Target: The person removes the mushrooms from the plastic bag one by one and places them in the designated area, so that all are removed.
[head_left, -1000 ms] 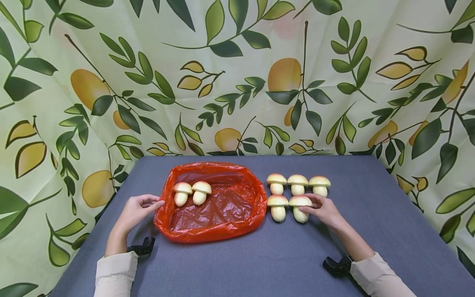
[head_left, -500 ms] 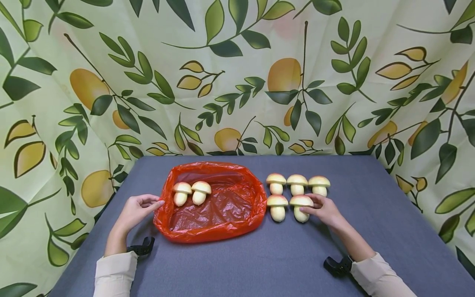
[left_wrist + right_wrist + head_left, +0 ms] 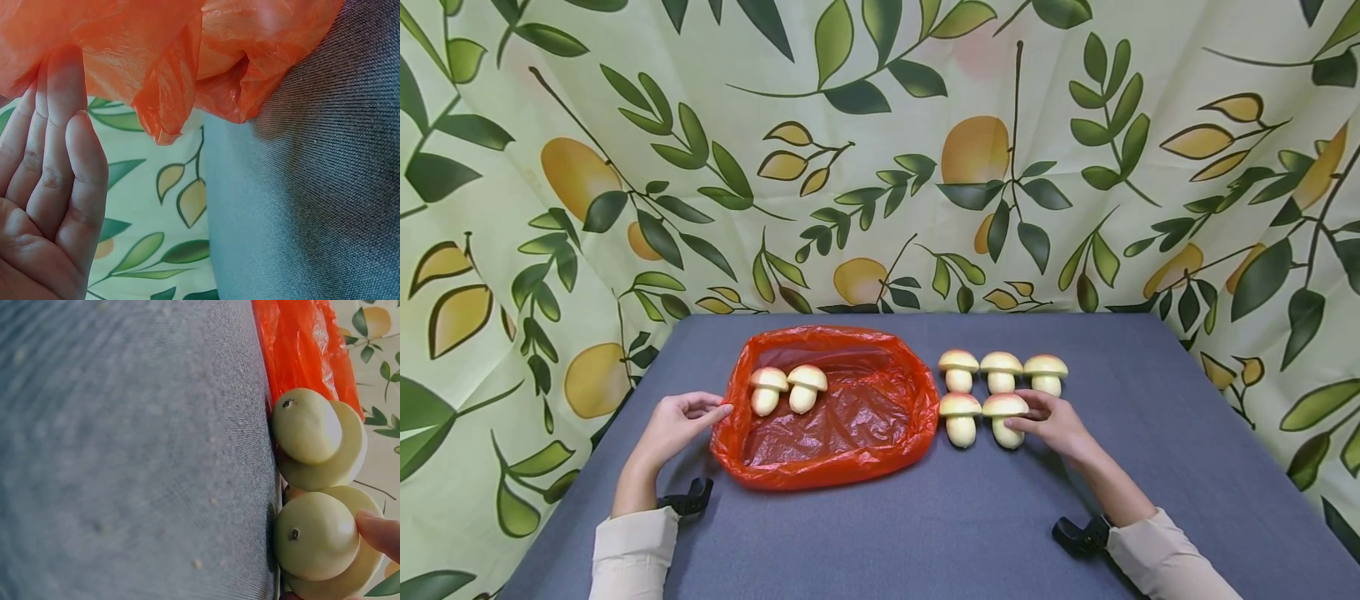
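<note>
In the head view, an open red plastic bag (image 3: 820, 477) lies on the table with two mushroom-shaped pieces (image 3: 807, 390) inside, pale with reddish-topped caps. My left hand (image 3: 676, 427) holds the bag's left rim between thumb and fingers; in the left wrist view, film (image 3: 162, 62) covers some fingertips. To the right of the bag, my right hand (image 3: 1054, 423) grips the nearest row's right mushroom piece (image 3: 1006, 425), thumb on its stem. The right wrist view shows this piece's round stem end (image 3: 315, 537), with the thumb (image 3: 378, 534) against it. Its neighbour (image 3: 961, 423) stands beside the bag.
Behind the gripped piece is a row of three more mushroom pieces (image 3: 1002, 371). A blue-grey cloth covers the table (image 3: 880, 542). A leaf-and-fruit patterned curtain (image 3: 880, 167) rises at the back and sides. Black cameras (image 3: 1081, 537) are worn on both wrists.
The mushroom piece in my right hand has shifted very slightly, a touch right and then back left. My left hand and the bag have stayed still.
</note>
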`<move>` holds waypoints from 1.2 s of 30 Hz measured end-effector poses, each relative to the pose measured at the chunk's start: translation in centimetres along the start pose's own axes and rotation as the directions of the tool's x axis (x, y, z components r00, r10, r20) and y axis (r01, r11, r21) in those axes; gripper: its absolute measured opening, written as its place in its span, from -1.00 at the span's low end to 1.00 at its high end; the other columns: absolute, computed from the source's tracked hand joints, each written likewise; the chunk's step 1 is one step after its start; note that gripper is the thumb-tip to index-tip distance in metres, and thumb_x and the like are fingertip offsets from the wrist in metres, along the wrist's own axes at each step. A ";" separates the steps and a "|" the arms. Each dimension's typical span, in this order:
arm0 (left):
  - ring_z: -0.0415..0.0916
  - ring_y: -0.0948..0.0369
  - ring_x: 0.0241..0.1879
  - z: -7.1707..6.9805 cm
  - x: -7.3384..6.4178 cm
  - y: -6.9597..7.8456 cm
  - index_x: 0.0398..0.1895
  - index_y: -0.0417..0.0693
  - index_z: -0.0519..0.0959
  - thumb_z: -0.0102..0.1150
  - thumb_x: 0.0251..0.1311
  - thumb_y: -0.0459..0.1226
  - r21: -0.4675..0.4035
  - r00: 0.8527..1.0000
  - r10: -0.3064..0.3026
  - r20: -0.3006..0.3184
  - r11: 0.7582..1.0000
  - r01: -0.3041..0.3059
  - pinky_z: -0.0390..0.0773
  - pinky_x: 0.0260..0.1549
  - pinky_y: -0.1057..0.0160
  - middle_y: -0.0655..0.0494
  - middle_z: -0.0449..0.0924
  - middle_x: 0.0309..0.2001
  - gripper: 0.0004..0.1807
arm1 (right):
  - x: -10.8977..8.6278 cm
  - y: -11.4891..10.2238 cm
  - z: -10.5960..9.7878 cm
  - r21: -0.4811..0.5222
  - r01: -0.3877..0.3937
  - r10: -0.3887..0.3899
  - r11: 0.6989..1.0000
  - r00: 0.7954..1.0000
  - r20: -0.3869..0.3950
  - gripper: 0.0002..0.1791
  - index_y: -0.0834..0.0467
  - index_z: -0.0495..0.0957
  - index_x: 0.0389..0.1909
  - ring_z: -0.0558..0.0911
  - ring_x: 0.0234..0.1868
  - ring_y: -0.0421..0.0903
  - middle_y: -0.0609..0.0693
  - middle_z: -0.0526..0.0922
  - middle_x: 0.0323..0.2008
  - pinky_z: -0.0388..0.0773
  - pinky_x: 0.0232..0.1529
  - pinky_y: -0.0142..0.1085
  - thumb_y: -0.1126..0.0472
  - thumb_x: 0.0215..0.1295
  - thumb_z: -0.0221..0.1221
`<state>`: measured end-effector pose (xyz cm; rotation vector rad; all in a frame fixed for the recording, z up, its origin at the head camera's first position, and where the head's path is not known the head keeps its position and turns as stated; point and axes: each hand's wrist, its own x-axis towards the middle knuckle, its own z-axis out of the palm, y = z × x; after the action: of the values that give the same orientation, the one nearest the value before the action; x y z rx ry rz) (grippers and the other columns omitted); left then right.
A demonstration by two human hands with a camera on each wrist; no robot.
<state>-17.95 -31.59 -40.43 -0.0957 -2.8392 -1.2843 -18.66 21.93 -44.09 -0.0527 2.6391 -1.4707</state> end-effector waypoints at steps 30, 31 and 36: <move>0.56 0.53 -0.43 0.0 0.0 0.2 -0.12 -0.31 0.63 0.26 0.21 -0.16 0.007 1.000 -0.004 0.003 1.000 0.004 0.53 -0.38 0.42 -0.18 0.72 -0.22 -0.64 | -0.3 -0.1 -0.3 -0.014 0.038 -0.038 0.999 0.999 -0.002 -0.33 0.47 0.33 0.24 0.50 0.21 0.32 0.46 0.44 0.21 0.44 -0.18 -0.61 0.25 0.17 0.30; 0.56 0.53 -0.43 0.0 0.0 0.2 -0.12 -0.30 0.63 0.26 0.21 -0.16 0.008 1.000 -0.005 0.003 1.000 0.005 0.52 -0.39 0.43 -0.17 0.72 -0.22 -0.64 | -0.2 -0.1 -0.3 -0.010 0.038 -0.038 0.999 0.999 -0.001 -0.33 0.47 0.32 0.24 0.50 0.22 0.33 0.46 0.43 0.21 0.44 -0.18 -0.61 0.26 0.17 0.30; 0.56 0.51 -0.44 0.0 -0.1 0.4 -0.12 -0.29 0.63 0.26 0.21 -0.14 0.009 1.000 -0.015 0.006 1.000 0.015 0.51 -0.39 0.41 -0.15 0.73 -0.22 -0.64 | -0.1 -0.3 -0.2 0.007 0.033 -0.033 0.999 0.999 0.004 -0.31 0.50 0.28 0.25 0.48 0.22 0.35 0.49 0.40 0.22 0.46 -0.17 -0.60 0.28 0.18 0.30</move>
<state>-17.85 -31.35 -40.17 -0.0785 -2.8560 -1.2755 -18.59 21.95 -43.75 -0.0983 2.6424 -1.4881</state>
